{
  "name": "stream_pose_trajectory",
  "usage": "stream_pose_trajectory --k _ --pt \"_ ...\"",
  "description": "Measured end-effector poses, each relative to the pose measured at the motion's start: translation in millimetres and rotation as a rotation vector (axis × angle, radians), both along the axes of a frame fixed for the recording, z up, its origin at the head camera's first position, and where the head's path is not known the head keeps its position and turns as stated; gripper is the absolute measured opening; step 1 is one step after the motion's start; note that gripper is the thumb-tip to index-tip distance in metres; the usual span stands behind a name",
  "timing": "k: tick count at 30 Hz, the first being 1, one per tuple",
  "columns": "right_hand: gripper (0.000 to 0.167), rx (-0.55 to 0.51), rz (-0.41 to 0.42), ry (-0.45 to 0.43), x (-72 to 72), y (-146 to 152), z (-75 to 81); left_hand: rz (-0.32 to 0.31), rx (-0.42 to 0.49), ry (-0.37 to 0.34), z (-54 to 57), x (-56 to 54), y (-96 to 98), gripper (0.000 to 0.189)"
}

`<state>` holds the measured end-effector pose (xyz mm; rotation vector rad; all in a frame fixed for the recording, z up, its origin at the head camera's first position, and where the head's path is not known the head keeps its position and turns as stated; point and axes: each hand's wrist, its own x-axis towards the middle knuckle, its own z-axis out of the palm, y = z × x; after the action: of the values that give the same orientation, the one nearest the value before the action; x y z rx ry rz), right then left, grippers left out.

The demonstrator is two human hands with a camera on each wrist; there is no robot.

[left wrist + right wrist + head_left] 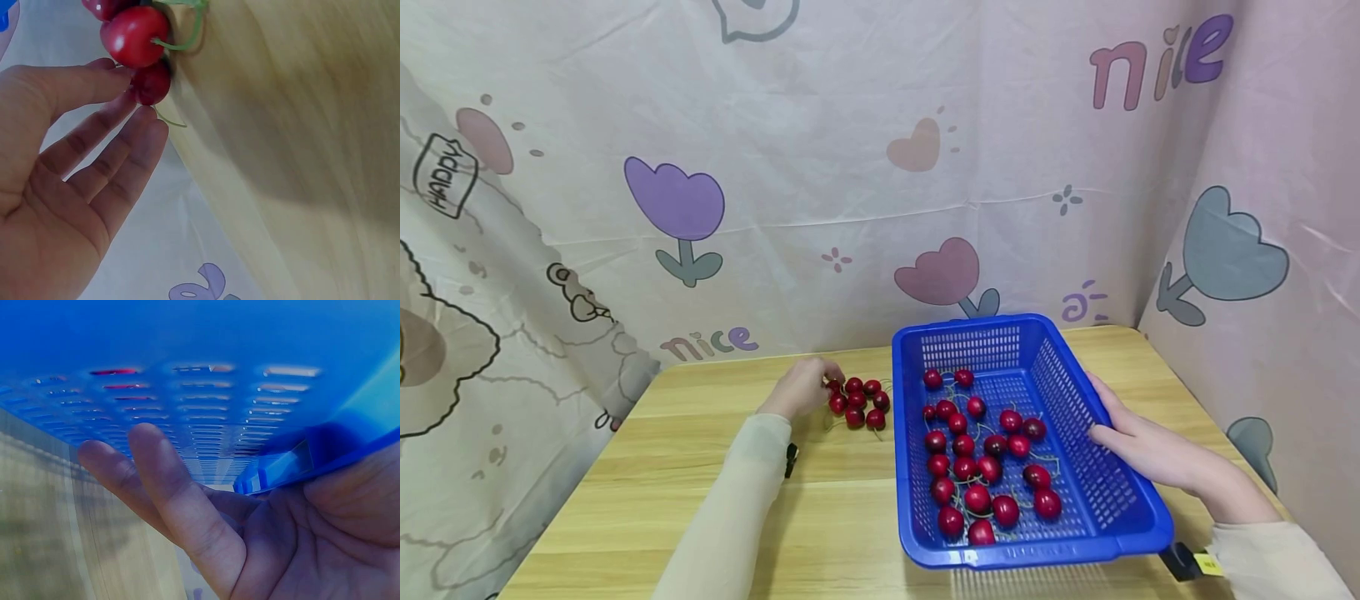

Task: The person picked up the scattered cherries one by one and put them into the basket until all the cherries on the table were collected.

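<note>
My left hand [805,387] is at the left edge of a small group of dark red cherries [855,417] lying on the table. In the left wrist view, its thumb and fingertips pinch one cherry [152,83] with a green stem; a brighter cherry [136,37] sits beside it. My right hand [1153,446] grips the right side of a blue plastic basket [1030,552], thumb over the rim. Underneath, its fingers [164,469] lie along the slotted wall. Inside the basket are many stemmed cherries [977,498], mostly toward its left side.
A light wood-grain table [647,467] carries everything. Behind it hangs a pale printed curtain [820,183], which also closes off the left and right sides. The basket's near end stands above the tabletop, with a patterned shadow beneath.
</note>
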<state>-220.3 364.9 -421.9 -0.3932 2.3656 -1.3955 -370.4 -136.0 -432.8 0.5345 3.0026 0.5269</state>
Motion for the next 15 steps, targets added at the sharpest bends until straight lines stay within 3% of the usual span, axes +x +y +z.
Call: stream_pose_trajectory --k 15 --pt "0.086 -0.005 0.006 0.0 -0.9 0.4 -0.6 0.012 0.005 -0.004 -6.3 1.0 -5.2 0.04"
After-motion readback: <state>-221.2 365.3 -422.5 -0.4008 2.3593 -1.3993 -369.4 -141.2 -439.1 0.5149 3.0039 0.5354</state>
